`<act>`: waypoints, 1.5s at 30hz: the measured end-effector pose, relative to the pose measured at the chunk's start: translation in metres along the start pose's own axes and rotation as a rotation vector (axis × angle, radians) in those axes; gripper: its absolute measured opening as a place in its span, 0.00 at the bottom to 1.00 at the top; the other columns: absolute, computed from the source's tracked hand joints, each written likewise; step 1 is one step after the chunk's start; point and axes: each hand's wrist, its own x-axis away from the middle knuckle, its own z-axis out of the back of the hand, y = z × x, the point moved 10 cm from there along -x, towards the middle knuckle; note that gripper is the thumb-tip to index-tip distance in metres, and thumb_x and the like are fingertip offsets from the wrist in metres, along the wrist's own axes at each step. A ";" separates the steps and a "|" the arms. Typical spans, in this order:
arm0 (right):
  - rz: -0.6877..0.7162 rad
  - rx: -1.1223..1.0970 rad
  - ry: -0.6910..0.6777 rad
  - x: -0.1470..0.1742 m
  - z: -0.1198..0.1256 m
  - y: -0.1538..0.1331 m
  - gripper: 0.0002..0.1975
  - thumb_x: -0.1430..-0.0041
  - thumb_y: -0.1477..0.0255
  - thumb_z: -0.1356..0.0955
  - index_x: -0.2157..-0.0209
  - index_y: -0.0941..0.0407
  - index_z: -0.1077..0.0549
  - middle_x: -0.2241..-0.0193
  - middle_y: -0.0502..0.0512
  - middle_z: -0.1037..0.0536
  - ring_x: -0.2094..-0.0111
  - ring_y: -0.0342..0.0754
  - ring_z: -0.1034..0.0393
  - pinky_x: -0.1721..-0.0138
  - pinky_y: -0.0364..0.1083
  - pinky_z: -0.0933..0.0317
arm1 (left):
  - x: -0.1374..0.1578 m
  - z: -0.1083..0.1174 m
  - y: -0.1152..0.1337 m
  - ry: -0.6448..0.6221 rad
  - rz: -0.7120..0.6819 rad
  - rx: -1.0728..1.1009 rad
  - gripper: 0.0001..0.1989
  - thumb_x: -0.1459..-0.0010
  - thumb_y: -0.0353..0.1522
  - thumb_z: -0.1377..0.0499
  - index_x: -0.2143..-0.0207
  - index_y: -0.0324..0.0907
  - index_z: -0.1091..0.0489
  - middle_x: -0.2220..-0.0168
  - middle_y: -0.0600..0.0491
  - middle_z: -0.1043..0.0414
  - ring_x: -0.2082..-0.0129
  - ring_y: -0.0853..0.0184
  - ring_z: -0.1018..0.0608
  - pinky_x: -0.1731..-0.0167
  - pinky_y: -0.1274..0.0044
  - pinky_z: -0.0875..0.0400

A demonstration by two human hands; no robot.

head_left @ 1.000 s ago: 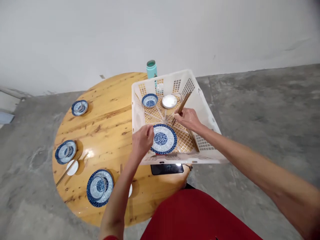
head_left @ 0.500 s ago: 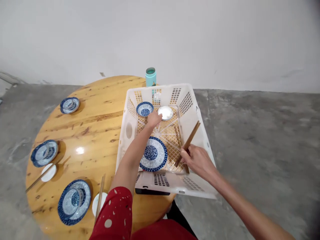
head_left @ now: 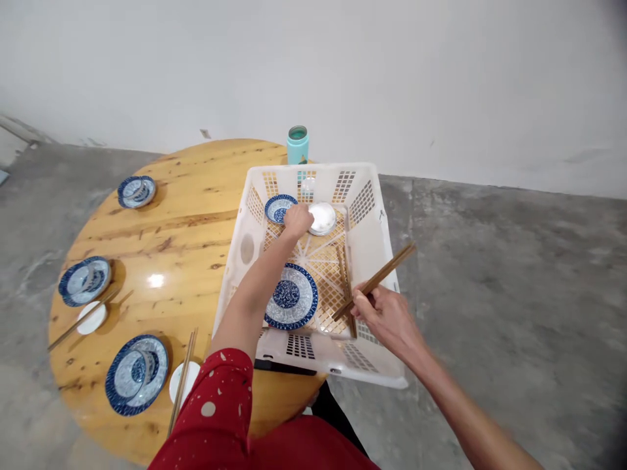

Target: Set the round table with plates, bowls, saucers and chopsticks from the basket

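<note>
My right hand [head_left: 385,312] grips a bunch of wooden chopsticks [head_left: 392,264], held slanted above the right side of a white plastic basket [head_left: 247,209]. More chopsticks [head_left: 343,267] lie on the basket floor below. My left hand [head_left: 298,220] reaches to the far end inside, its fingers curled between a blue-and-white bowl [head_left: 278,207] and a small white dish [head_left: 323,219]. Its fingertips are at the dish's left edge; whether they hold it is hidden. Nearer me in the basket, partly behind my left forearm, lies a large blue-patterned plate [head_left: 294,297].
The basket rests on a round wooden table [head_left: 196,228], overhanging its right edge. A turquoise bottle [head_left: 298,147] stands behind it. Along the table's left are blue-patterned plates [head_left: 115,385] with bowls on them, and white dishes [head_left: 93,318] with chopsticks across. A wall rises behind.
My left hand has moved slightly up and left, now covering part of the bowl. The chopsticks in my right hand have tilted flatter toward the right. The view has shifted a little.
</note>
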 end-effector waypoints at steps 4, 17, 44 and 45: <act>-0.008 -0.138 0.008 0.014 0.025 -0.016 0.16 0.47 0.54 0.36 0.70 0.51 0.28 0.78 0.56 0.21 0.74 0.56 0.23 0.70 0.50 0.32 | 0.037 0.039 0.000 0.047 -0.074 0.242 0.15 0.37 0.31 0.48 0.71 0.35 0.24 0.71 0.43 0.20 0.67 0.63 0.18 0.63 0.77 0.27; 0.075 -0.301 -0.789 0.100 -0.072 -0.034 0.27 0.53 0.40 0.32 0.68 0.50 0.24 0.86 0.54 0.28 0.82 0.54 0.31 0.77 0.51 0.34 | 0.333 0.069 -0.131 0.266 0.205 0.645 0.15 0.42 0.35 0.46 0.81 0.43 0.41 0.84 0.58 0.34 0.84 0.73 0.29 0.82 0.82 0.40; 0.065 -0.399 -0.575 0.302 -0.374 -0.151 0.28 0.62 0.44 0.26 0.77 0.54 0.31 0.85 0.56 0.26 0.83 0.48 0.32 0.76 0.47 0.36 | 0.699 -0.022 -0.467 0.615 0.637 1.057 0.21 0.44 0.48 0.44 0.79 0.46 0.47 0.85 0.61 0.44 0.86 0.72 0.37 0.84 0.80 0.44; 0.072 -0.412 -0.583 0.305 -0.386 -0.160 0.28 0.62 0.44 0.26 0.77 0.55 0.30 0.84 0.56 0.25 0.83 0.48 0.32 0.76 0.47 0.35 | 0.706 -0.023 -0.480 0.639 0.661 1.068 0.22 0.44 0.49 0.43 0.79 0.46 0.47 0.85 0.61 0.43 0.86 0.73 0.38 0.84 0.80 0.44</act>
